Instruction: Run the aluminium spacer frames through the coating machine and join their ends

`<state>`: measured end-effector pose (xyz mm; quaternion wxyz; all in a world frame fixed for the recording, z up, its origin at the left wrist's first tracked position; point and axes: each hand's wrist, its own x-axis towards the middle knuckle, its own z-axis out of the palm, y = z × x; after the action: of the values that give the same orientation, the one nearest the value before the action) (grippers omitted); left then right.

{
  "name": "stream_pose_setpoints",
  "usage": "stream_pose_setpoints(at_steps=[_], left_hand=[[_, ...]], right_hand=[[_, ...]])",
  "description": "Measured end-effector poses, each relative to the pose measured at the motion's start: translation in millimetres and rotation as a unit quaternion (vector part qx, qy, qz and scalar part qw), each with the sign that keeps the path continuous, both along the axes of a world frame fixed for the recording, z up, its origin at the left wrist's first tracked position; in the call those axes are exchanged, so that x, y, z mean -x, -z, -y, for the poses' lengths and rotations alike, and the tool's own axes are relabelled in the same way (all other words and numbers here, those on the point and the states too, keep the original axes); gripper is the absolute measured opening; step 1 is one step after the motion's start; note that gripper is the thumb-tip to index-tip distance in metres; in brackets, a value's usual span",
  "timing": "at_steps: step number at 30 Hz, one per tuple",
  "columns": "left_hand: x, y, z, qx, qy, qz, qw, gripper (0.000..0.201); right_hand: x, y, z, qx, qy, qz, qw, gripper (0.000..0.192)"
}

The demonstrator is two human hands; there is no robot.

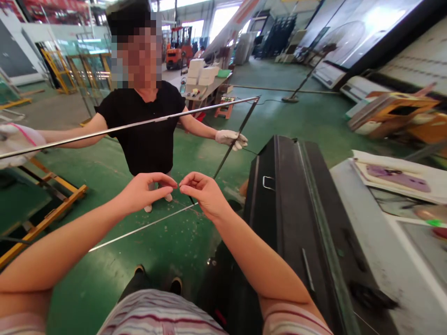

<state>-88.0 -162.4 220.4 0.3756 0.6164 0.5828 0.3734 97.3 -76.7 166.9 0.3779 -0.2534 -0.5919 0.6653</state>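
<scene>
From the head camera, the left hand (148, 190) and the right hand (202, 191) meet in front of the chest, fingertips pinched narrow and almost touching; whether something tiny sits between them cannot be told. Just beyond the right hand runs the lower bar of a thin metal frame (139, 124), which a person in a black shirt (148, 128) holds up with gloved hands (230, 138) above the green floor (115, 260). A dark machine (289, 209) stands right of the hands.
</scene>
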Motion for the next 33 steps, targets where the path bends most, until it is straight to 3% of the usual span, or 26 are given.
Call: stream_pose_setpoints(at_steps=[4,9,16,23,33], left_hand=[[25,11.0,-1,0.015,-0.020,0.051,0.998,0.027],[71,25.6,-6,0.055,-0.055,0.112,0.991,0.029],[113,35.3,-26,0.096,-0.008,0.188,0.978,0.027],[117,39.4,-45,0.087,-0.005,0.170,0.982,0.028],[83,26.3,-70,0.067,-0.054,0.149,0.985,0.034]], right_hand=[[31,2.0,1,0.004,-0.043,0.001,0.999,0.045],[77,7.9,2,-0.009,-0.037,0.014,0.999,0.043],[114,8.3,-7,0.009,-0.036,0.027,0.999,0.039],[121,10.9,-29,0.038,-0.060,-0.002,0.997,0.034],[90,-1.4,-74,-0.044,-0.072,0.022,0.996,0.039]])
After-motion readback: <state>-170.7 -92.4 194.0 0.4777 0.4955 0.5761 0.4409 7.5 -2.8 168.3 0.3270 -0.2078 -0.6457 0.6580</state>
